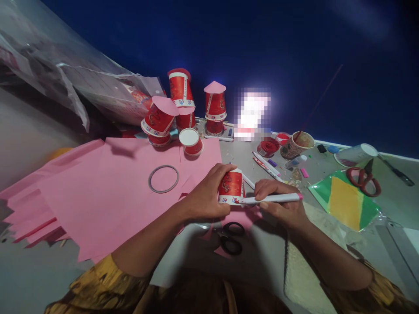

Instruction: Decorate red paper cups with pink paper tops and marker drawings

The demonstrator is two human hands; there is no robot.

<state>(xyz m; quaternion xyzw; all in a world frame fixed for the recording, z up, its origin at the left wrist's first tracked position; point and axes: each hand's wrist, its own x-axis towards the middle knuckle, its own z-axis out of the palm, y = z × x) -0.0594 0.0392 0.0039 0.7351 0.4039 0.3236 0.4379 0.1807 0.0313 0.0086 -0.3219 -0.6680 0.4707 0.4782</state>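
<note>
My left hand [216, 187] grips a red paper cup [231, 184] with a dragon print and a white band, held upside down. In my right hand [284, 209] is a white marker pen [278, 198] with a pink end, its tip against the cup's white band. Just beneath the cup lies a piece of pink paper, with black-handled scissors [233, 237] nearer to me. To the left, a grey ring [163, 179] rests on large pink paper sheets [88, 192]. Another red cup [191, 143] sits on the sheets' far edge.
Stacked red cups with pink paper tops [215, 102] stand at the back. On the right are markers [266, 168], a red jar [268, 147], a cup with a thin stick [297, 146], red-handled scissors [364, 181], a green-yellow packet [346, 200] and a pale cloth [307, 270].
</note>
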